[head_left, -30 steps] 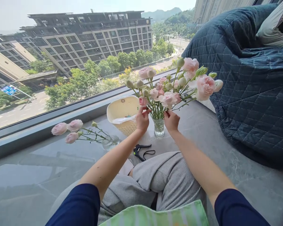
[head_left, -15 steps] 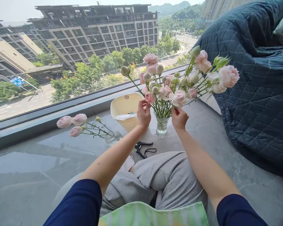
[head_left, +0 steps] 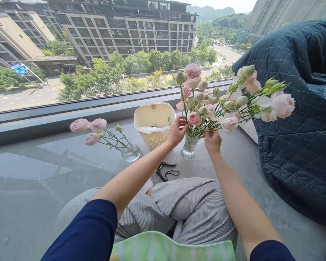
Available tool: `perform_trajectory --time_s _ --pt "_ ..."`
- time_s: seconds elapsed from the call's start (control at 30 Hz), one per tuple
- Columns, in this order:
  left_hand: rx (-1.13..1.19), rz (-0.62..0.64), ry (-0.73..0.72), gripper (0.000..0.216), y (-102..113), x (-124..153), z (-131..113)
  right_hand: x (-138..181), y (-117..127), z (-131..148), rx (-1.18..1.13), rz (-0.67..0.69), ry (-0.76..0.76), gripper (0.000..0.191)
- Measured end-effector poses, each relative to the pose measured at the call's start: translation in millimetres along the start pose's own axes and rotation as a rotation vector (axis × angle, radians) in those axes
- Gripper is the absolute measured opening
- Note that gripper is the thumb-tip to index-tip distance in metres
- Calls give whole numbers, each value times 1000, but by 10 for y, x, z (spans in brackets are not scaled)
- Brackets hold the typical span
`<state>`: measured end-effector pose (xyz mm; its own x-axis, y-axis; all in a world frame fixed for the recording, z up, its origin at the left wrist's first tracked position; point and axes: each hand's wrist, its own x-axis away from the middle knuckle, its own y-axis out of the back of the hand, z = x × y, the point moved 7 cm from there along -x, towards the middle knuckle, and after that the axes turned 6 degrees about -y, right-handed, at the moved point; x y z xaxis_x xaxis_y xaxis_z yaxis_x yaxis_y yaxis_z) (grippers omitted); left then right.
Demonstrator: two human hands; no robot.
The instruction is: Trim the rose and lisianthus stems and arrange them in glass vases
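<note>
A bunch of pink roses (head_left: pixel 195 119) with pale green buds stands in a ribbed glass vase (head_left: pixel 189 148), which leans to the right. At the bunch's left side, my left hand (head_left: pixel 178 131) is closed with its fingertips on the flower stems just above the vase rim. Low on the right side, my right hand (head_left: pixel 213 142) pinches stems close to the rim, its fingertips partly hidden. The blooms spread mostly to the right, past my right hand.
Left of the vase is a cream basket (head_left: pixel 155 139) with plastic inside. A small glass vase (head_left: pixel 130 153) holds several roses (head_left: pixel 91 138) leaning left. Black pruning shears (head_left: pixel 160 171) lie before my crossed legs. A quilted blue beanbag (head_left: pixel 296 145) stands right; a window runs behind.
The bunch has swung to the right, and the vase has gone from upright to tilted. Both my hands have shifted right with the stems. The view has also moved a little.
</note>
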<state>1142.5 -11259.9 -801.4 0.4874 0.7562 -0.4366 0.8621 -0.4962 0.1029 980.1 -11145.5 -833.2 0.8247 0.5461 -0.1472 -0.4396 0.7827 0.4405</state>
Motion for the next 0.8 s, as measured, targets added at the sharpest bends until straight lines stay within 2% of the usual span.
perform_trajectory --time_s 0.17,0.37,0.57,0.8 --pt "-59 47 -28 17 -14 11 121 -42 -17 -57 -5 36 36 36" --pt "-330 95 -70 14 -33 55 279 -53 -75 96 211 -15 58 22" --pt "-546 120 -108 9 -104 49 256 -101 -61 191 229 -116 56 13" --pt "-474 25 -180 5 -142 52 97 -121 79 252 113 -230 26 14"
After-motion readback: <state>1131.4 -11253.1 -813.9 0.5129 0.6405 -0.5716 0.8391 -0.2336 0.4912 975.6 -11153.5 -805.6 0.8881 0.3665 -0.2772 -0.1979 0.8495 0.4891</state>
